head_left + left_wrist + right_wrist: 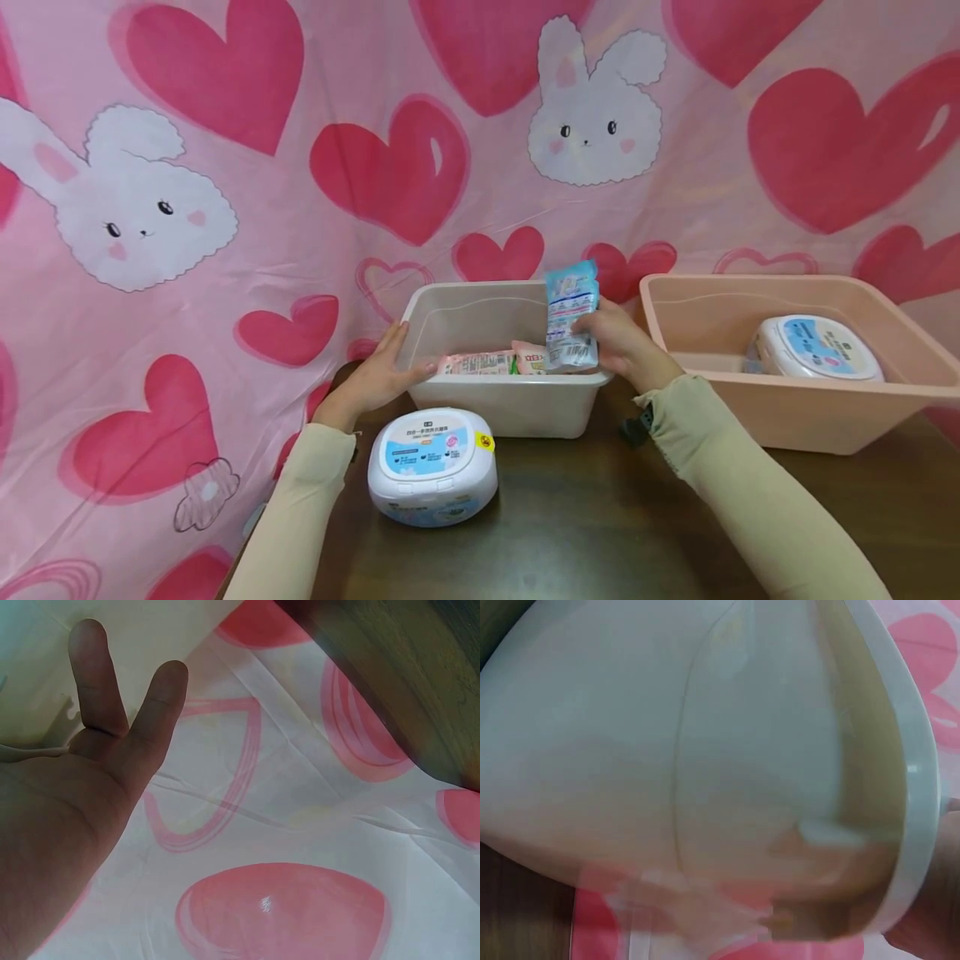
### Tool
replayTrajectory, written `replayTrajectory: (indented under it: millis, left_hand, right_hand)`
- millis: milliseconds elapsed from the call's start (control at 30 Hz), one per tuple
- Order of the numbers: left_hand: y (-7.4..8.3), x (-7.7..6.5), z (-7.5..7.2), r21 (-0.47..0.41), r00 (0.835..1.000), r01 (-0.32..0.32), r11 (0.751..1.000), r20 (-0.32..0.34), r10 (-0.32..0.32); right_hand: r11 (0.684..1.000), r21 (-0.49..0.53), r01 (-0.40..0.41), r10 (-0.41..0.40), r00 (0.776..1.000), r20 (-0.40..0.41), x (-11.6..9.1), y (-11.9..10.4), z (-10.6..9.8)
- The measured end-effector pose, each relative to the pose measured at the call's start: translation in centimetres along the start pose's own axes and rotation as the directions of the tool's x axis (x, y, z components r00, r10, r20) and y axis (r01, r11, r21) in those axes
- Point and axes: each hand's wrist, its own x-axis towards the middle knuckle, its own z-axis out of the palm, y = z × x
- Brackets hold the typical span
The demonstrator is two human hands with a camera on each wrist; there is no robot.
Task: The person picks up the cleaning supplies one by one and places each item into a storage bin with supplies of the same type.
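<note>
My right hand (617,337) grips a blue and white printed pouch (572,321) by its right side, thumb across its front. It is held upright at the right end of a white plastic bin (510,408). Inside lie pink packets (480,363), partly hidden by the front wall. With fairly straight fingers, my left hand (377,375) rests on the bin's left front corner, thumb over the rim. Two of its fingers (154,697) show against the bin's outer wall in the left wrist view. The right wrist view mostly shows blurred bin wall (765,735), with the right hand (930,900) at its edge.
A white lidded tub (432,467) with a blue label stands before the bin on the dark wooden table (585,525). At right, a peach bin (810,417) holds a similar tub (825,346). A pink heart-print cloth (352,67) hangs close behind.
</note>
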Motion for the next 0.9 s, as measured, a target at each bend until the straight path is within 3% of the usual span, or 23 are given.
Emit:
replayTrajectory:
  millis: [267, 433, 567, 667, 800, 900]
  left_hand:
    - [0.6, -0.3, 0.0, -0.005, 1.0, 0.025, 1.0, 0.0, -0.025]
    - [0.6, -0.5, -0.1, -0.003, 1.0, 0.031, 1.0, -0.002, -0.031]
    - [0.7, -0.4, -0.1, -0.002, 0.999, 0.038, 0.999, 0.003, -0.038]
    - [0.6, -0.3, 0.0, -0.006, 0.999, 0.045, 0.999, 0.007, -0.044]
    - [0.6, -0.4, 0.0, -0.015, 0.999, 0.051, 0.999, 0.006, -0.051]
    - [0.6, -0.5, 0.0, -0.02, 0.999, 0.049, 0.999, 0.0, -0.049]
  right_hand:
    - [0.999, -0.008, -0.05, 0.049, 0.995, -0.09, 0.1, -0.1, 0.9]
    - [0.998, -0.038, 0.051, -0.053, 0.997, -0.059, -0.2, 0.4, 1.0]
    - [0.966, -0.182, 0.183, -0.191, 0.981, -0.027, -0.7, 1.1, 0.8]
    - [0.875, -0.391, 0.286, -0.298, 0.954, 0.03, -1.2, 1.6, 0.8]
    - [0.684, -0.637, 0.355, -0.37, 0.922, 0.118, -2.1, 1.8, 0.8]
    - [0.591, -0.74, 0.321, -0.336, 0.932, 0.136, -3.0, 1.5, 0.8]
